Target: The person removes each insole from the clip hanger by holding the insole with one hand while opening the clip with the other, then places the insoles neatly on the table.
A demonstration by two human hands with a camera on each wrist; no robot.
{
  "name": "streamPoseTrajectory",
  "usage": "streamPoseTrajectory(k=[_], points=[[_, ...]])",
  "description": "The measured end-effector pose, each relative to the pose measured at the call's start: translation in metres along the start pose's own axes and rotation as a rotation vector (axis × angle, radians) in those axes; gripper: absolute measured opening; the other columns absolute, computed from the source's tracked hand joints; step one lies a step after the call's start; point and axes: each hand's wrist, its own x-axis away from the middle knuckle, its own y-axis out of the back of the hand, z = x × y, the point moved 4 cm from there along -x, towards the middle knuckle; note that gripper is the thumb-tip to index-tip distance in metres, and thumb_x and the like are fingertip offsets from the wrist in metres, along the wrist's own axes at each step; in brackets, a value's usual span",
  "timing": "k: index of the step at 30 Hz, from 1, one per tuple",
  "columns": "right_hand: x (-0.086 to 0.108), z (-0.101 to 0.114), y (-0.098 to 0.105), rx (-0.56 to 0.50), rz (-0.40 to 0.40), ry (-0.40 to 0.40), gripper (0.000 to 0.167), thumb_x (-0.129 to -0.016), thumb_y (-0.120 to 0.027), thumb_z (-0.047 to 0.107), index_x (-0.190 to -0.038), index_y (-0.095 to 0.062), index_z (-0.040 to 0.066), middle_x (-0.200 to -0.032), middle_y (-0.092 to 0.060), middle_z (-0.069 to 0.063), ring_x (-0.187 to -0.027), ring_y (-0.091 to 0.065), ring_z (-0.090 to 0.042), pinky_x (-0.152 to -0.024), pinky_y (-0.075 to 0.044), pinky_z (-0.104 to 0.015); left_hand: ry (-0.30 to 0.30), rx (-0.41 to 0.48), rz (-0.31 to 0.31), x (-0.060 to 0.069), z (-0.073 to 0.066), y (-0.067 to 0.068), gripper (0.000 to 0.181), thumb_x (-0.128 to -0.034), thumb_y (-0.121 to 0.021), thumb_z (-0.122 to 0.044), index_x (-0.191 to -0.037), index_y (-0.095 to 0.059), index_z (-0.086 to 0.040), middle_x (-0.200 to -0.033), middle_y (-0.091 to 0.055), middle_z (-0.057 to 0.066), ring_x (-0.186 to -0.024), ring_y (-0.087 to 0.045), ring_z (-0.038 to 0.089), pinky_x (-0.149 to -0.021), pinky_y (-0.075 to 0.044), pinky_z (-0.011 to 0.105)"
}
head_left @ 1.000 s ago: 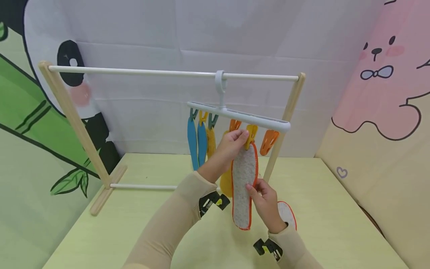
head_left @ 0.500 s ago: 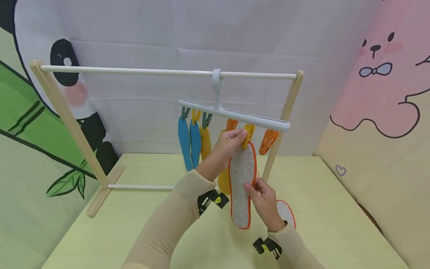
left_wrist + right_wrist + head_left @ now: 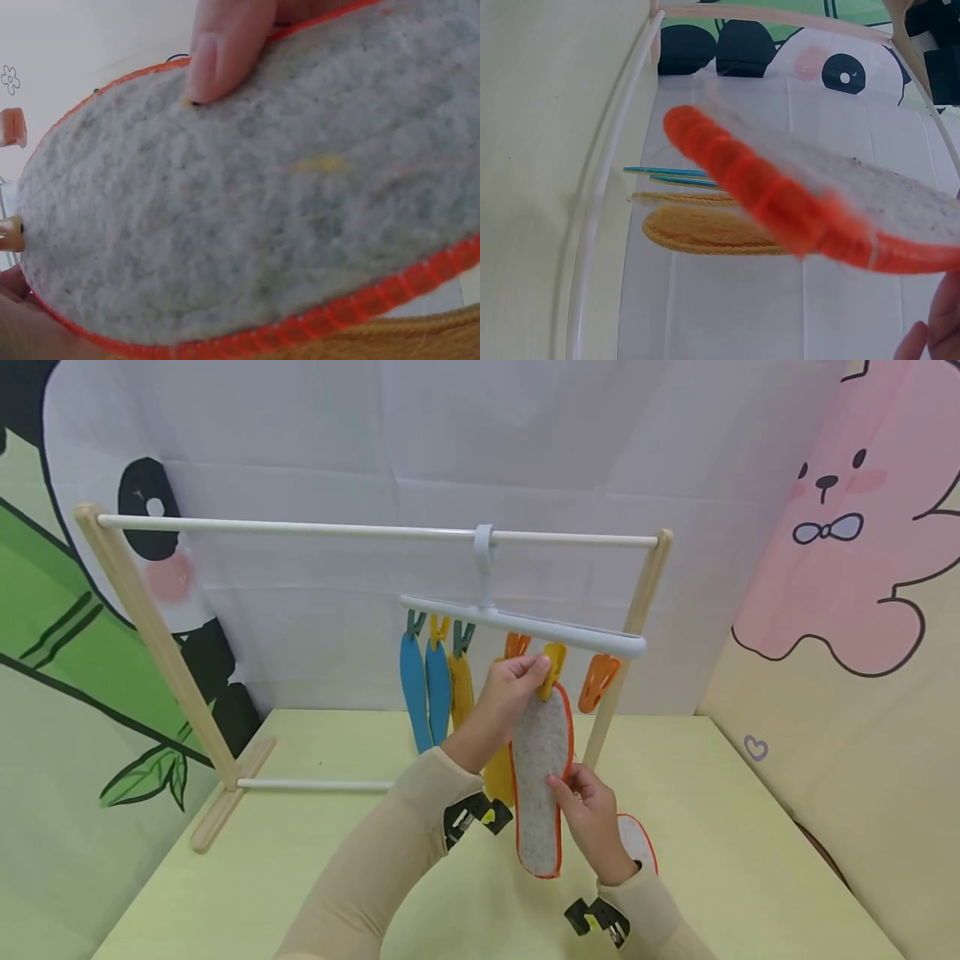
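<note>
1. Gray insole (image 3: 538,785) is held lengthwise up and down beneath the hanger (image 3: 562,631), its upper end overlapped by the yellow clip (image 3: 555,670).
2. The clip is pinched by the left hand (image 3: 504,702); the insole's edge is gripped between thumb and fingers of the right hand (image 3: 591,814).
3. Hardly anything has just been changed: the same grips are seen as half a second ago. The insole is judged to be steadied at the clip, not released; how firmly it is bitten cannot be told.
4. Compared with the earliest frame, the hanger's left end is swung slightly leftward, and the blue insoles (image 3: 412,677) are carried with it.
5. Nothing is held by the end orange clip (image 3: 598,682); a second insole (image 3: 637,839) is seen on the table (image 3: 727,868).
</note>
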Motion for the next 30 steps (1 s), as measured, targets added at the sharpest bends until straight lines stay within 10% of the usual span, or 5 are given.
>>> streamPoseTrajectory(k=[15,30], points=[[0.002,0.002,-0.001,-0.031,0.015,0.015,0.008,-0.084,-0.061,-0.014,-0.091,-0.06,-0.012,-0.071,-0.057,-0.007,-0.067,-0.05,-0.003,-0.056,-0.044,-0.017,0.069,0.148,0.09,-0.0017,0.0042,-0.0031,0.034,-0.1034,-0.036,-0.024,-0.116,-0.051,0.005,-0.09,-0.046,0.003,-0.083,-0.046,0.015,-0.077,-0.041,0.026],[0.0037,0.0051,-0.0018,-0.013,0.018,-0.023,0.008,-0.084,-0.062,-0.013,-0.092,-0.061,-0.013,-0.074,-0.06,-0.008,-0.067,-0.052,-0.003,-0.057,-0.046,-0.018,0.074,0.142,-0.008,-0.0034,0.0008,-0.0042,0.029,-0.1033,-0.042,-0.015,-0.101,-0.055,0.011,-0.086,-0.047,0.002,-0.088,-0.043,0.015,-0.087,-0.035,0.029]])
